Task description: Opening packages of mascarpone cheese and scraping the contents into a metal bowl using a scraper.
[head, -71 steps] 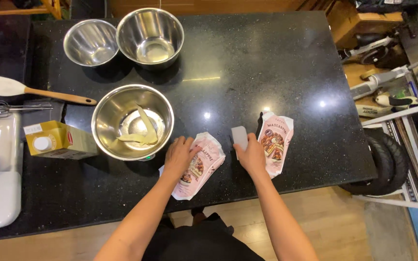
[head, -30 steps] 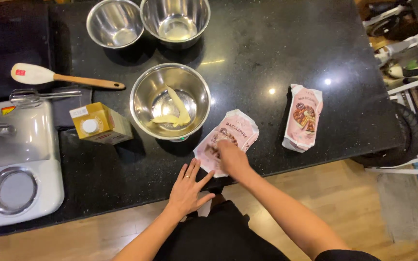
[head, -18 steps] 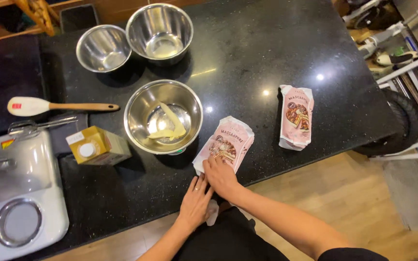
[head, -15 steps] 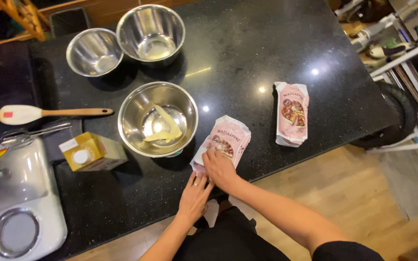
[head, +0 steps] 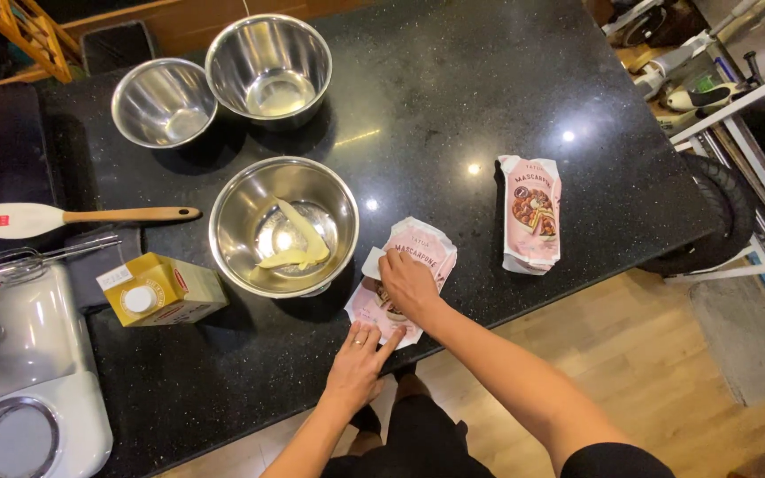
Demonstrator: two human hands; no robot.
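Pink packet (head: 418, 257): flat on the black counter (head: 453, 106) near its front edge, just right of a steel bowl (head: 283, 227) holding pale yellow pieces. Right hand (head: 407, 285): pressed on top, fingers curled at its upper edge. Left hand (head: 358, 361): open, fingers spread, fingertips touching the packet's lower corner. Second pink packet (head: 532, 212): well apart, rightward. Yellow carton (head: 159, 289): left of bowl.

Both bare forearms reach up from bottom of frame and converge near centre. Left hand (head: 358, 361) lies flat, palm down, fingers spread and pointing up-right, ring on one finger. Right hand (head: 407, 285) sits just above and right of it, knuckles up, fingers curled downward, wrist bent. Right forearm runs diagonally from lower right, dark sleeve at upper arm.
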